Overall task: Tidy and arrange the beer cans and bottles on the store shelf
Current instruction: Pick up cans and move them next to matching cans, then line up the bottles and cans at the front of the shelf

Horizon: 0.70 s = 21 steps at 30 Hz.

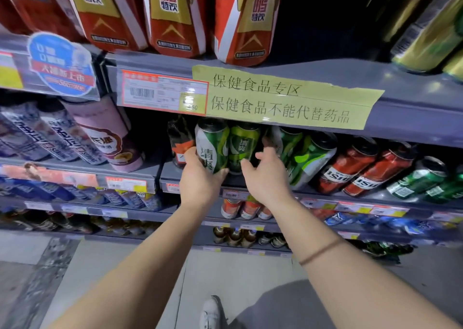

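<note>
My left hand [200, 180] grips a green and white beer can [213, 145] from below at the front of the middle shelf [313, 191]. Right beside that can stands a darker green can [243, 147]. My right hand [265, 175] hovers in front of the darker can with fingers spread and relaxed, holding nothing. More green and white cans [305, 158] lean to the right of it, followed by red cans [350, 163] and green bottles [421, 180]. A dark can with an orange label [180, 145] stands behind my left thumb.
Pink and blue-white cans [75, 133] fill the shelf section to the left. Red and gold drink packs [170, 15] stand on the shelf above, with a yellow paper sign [283, 98] on its edge. Lower shelves hold more cans and bottles [238, 236]. My shoe [210, 311] is on the tiled floor.
</note>
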Tool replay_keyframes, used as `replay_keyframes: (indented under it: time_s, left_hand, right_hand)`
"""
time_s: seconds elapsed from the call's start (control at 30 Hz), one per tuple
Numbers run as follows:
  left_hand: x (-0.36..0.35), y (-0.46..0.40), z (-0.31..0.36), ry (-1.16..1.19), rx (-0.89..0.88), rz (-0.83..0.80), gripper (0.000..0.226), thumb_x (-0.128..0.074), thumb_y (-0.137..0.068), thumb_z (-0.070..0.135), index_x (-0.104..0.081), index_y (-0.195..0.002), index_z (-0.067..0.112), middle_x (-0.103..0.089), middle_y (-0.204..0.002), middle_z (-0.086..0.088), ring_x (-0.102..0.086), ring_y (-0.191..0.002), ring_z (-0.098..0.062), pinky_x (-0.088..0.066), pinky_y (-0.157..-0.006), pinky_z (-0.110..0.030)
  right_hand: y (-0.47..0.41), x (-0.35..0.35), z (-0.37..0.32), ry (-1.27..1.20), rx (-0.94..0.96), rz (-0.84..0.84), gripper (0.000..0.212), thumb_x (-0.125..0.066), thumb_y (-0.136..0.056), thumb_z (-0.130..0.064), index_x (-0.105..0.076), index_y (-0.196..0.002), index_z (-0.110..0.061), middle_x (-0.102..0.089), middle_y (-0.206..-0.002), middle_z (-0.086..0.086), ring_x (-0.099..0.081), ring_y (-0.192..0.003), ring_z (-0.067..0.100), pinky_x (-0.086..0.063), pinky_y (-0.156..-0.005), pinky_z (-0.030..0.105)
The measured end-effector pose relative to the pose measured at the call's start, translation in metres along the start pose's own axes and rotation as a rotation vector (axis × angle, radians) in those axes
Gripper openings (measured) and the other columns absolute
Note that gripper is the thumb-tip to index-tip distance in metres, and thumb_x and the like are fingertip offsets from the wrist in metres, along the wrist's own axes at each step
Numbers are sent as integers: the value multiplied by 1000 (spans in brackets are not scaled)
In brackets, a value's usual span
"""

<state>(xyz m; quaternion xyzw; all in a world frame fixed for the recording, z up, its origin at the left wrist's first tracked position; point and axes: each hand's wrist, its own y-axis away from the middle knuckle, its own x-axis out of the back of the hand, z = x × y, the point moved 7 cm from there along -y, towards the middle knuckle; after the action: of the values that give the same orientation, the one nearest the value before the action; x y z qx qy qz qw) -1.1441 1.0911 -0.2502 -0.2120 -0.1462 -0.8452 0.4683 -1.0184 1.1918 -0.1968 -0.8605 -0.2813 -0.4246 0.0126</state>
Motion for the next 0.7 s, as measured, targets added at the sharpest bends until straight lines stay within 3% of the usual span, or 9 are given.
replay_keyframes:
  time_s: [0.17, 0.23, 0.3, 0.43, 0.53, 0.6, 0.7]
  left_hand:
    - [-13, -11, -3, 60, -29, -18, 52, -83, -75, 18, -44, -109, 21, -62, -111, -2, -59, -100, -16, -49, -80, -30]
    - [-18, -12, -3, 26, -21, 0, 52, -83, -75, 21, -50, -115, 16, -56, -117, -6, -41, -90, -2, -40, -79, -18]
    - [-20, -13, -3, 0, -10, -8, 54, -82, -76, 23, -53, -121, 13, -52, -120, -8, -28, -82, 3, -29, -73, -10]
    - [-7, -13, -11, 28, -45, -65, 43, -80, -76, 23, -62, -114, 15, -66, -111, 0, -59, -100, -12, -44, -80, -21]
    - [36, -13, -19, 91, -5, 172, 39, -70, -75, 21, -57, -111, 17, -61, -107, 0, -60, -97, -16, -50, -89, -34]
    - [60, -22, -19, 126, 11, 321, 50, -76, -68, 26, -53, -111, 16, -56, -103, 1, -58, -94, -17, -51, -87, -34]
    - [58, -47, -11, 122, 13, 227, 92, -87, -56, 37, -44, -133, 14, -60, -115, 1, -59, -109, -16, -49, -93, -32]
  right_hand:
    - [-12, -9, 5, 46, -66, -57, 45, -51, -96, -35, -40, -130, -7, -55, -133, 8, -55, -115, 31, -43, -77, 33]
    - [-11, -8, 9, 38, -57, -32, 44, -52, -95, -33, -41, -129, -8, -53, -137, 6, -55, -118, 30, -43, -80, 33]
    - [-8, -8, 10, 15, -42, -14, 43, -53, -95, -32, -42, -128, -7, -51, -142, 3, -53, -120, 28, -41, -82, 31]
    - [0, -5, 9, -36, -40, 14, 50, -53, -95, -30, -38, -138, -11, -51, -142, -2, -51, -123, 24, -43, -91, 34]
    - [6, -11, 11, -78, -16, 3, 45, -55, -93, -30, -45, -136, -22, -55, -136, -4, -52, -120, 21, -43, -94, 31]
    - [8, -21, 10, -75, 3, -61, 39, -55, -93, -30, -51, -131, -26, -57, -134, -6, -54, -118, 19, -44, -94, 31]
    - [13, -34, 4, -73, 27, -176, 37, -55, -93, -32, -52, -130, -28, -57, -133, -7, -56, -113, 18, -46, -92, 30]
